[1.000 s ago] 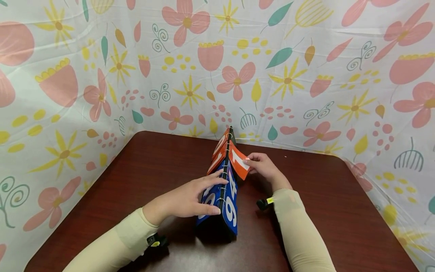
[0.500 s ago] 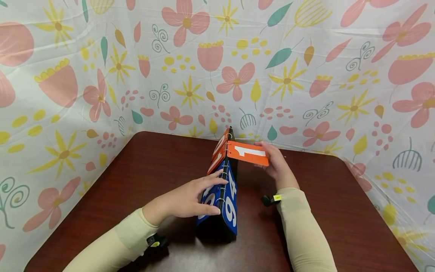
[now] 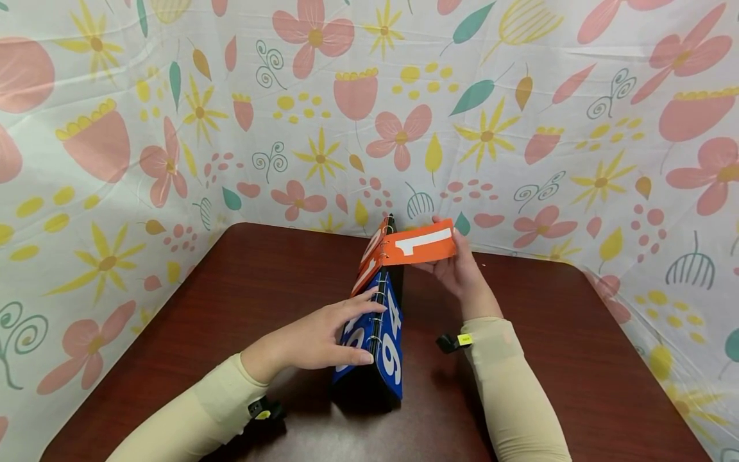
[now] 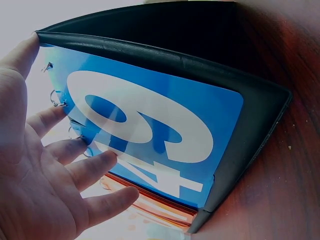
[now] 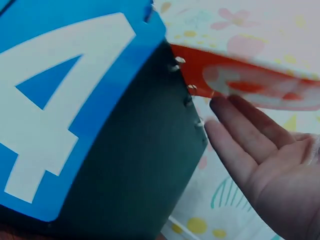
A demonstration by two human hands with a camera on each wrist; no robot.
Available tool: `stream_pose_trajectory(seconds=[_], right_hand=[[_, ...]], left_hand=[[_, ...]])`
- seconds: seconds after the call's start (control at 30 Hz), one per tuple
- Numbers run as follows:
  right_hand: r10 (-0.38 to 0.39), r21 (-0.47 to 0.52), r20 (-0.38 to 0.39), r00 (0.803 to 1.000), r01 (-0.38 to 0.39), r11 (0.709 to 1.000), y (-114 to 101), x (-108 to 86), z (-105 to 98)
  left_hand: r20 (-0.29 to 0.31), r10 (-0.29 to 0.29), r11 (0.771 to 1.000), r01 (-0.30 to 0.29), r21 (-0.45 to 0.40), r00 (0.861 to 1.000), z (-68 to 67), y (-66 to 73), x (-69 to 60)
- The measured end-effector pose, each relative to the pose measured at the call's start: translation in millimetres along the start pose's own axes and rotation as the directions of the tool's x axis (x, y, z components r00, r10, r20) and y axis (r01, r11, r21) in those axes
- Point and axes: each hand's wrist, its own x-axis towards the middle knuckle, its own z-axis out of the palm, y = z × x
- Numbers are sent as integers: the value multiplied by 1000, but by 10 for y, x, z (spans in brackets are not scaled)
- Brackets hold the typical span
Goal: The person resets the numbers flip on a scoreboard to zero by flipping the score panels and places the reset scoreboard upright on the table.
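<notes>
A tent-shaped flip scoreboard (image 3: 369, 393) with a black frame stands on the table. Blue number cards (image 3: 393, 350) showing 4 and 6 hang from rings on its near half. My left hand (image 3: 314, 330) rests against the ridge, thumb and fingers spread over the near end. In the left wrist view its fingertips touch the ridge and blue card (image 4: 150, 95). At the far half, my right hand (image 3: 464, 273) holds an orange card (image 3: 421, 245) marked 1, lifted out sideways on its rings. Bare black frame (image 5: 135, 145) shows below it in the right wrist view.
The scoreboard sits on a dark reddish-brown table (image 3: 277, 269). Behind the table hangs a white cloth (image 3: 346, 115) with flower prints. Other orange cards (image 3: 371, 253) hang on the scoreboard's left side.
My right hand has swung the orange card up from the scoreboard's right face to the right, then higher toward the ridge. My left hand stays in place.
</notes>
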Motion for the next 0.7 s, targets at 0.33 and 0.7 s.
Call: stream_pose_trajectory(seconds=[0.33, 0.7], right_hand=[[-70, -208, -18, 997, 65, 976, 7, 67, 210], [-183, -768, -109, 977, 34, 639, 238, 185, 544]], left_hand=[[8, 5, 1000, -5, -9, 1000, 2, -13, -2], [3, 12, 1000, -12, 6, 1000, 3, -10, 1]])
